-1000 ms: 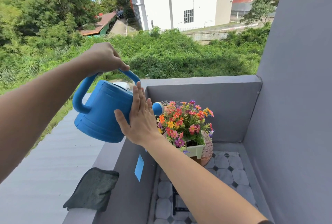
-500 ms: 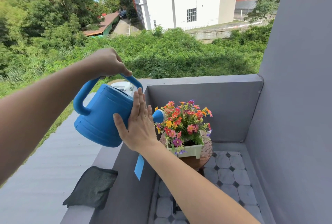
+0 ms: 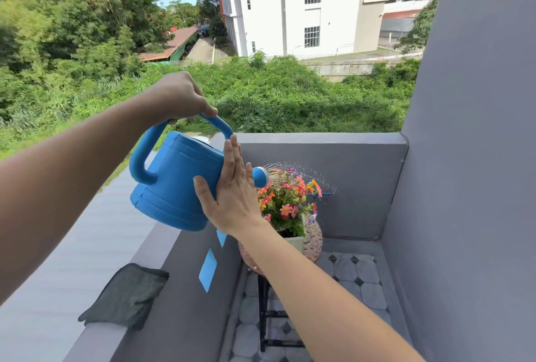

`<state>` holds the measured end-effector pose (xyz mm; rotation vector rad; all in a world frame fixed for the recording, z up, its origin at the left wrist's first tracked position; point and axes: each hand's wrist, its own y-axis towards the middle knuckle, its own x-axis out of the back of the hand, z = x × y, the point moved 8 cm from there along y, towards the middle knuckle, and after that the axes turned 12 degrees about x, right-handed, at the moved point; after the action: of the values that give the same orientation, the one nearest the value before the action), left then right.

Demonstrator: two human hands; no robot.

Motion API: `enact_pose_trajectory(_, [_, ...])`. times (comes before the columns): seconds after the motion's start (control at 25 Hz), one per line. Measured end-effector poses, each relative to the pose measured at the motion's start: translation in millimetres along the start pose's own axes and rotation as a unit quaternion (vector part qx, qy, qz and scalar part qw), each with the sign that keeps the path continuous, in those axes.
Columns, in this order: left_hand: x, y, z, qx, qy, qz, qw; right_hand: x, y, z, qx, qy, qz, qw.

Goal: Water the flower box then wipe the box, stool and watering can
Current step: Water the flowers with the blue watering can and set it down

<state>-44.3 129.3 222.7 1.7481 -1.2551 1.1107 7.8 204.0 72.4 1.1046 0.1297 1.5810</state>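
Note:
My left hand (image 3: 177, 97) grips the top handle of a blue watering can (image 3: 177, 182), which is tilted to the right. My right hand (image 3: 230, 190) lies flat with fingers extended against the can's front side. Water sprays from the can's round blue-and-white nozzle (image 3: 260, 177) over the colourful flowers (image 3: 287, 202). These stand in a pale flower box (image 3: 295, 241), partly hidden by my right forearm. The box rests on a round brown stool (image 3: 314, 241) with black legs. A dark green cloth (image 3: 127, 296) lies on the grey ledge at lower left.
A grey parapet ledge (image 3: 87, 260) runs along the left, with a drop to greenery beyond. Grey walls (image 3: 478, 187) close the balcony corner at back and right. The floor (image 3: 359, 280) has grey tiles. Two blue tape strips (image 3: 208, 269) stick on the parapet's inner face.
The can has tipped further toward the flowers and water now sprays from the nozzle in a wide arc. Both hands keep their places on the can.

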Motion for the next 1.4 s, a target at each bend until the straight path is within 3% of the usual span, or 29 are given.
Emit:
enact_pose_trajectory(0.32, [-9.8, -11.4, 16.2, 0.018, 0.044, 0.042, 0.998, -15.0, -28.8, 25.4, -0.030, 0.057, -0.018, 0.998])
enact_pose_trajectory(0.68, [-20.1, 1.6, -4.9, -0.013, 0.017, 0.052, 0.998, 1.5, -23.6, 5.6, -0.044, 0.032, -0.063, 0.997])
enact_pose_trajectory(1.08, [1.4, 34.6, 12.1, 0.011, 0.012, 0.002, 1.000, -18.2, 24.1, -11.3, -0.029, 0.040, -0.002, 0.999])
enact_pose_trajectory(1.4, [-8.5, 38.8, 20.6, 0.029, 0.032, 0.053, 0.998, -22.4, 8.6, 3.1, -0.037, 0.068, -0.026, 0.997])
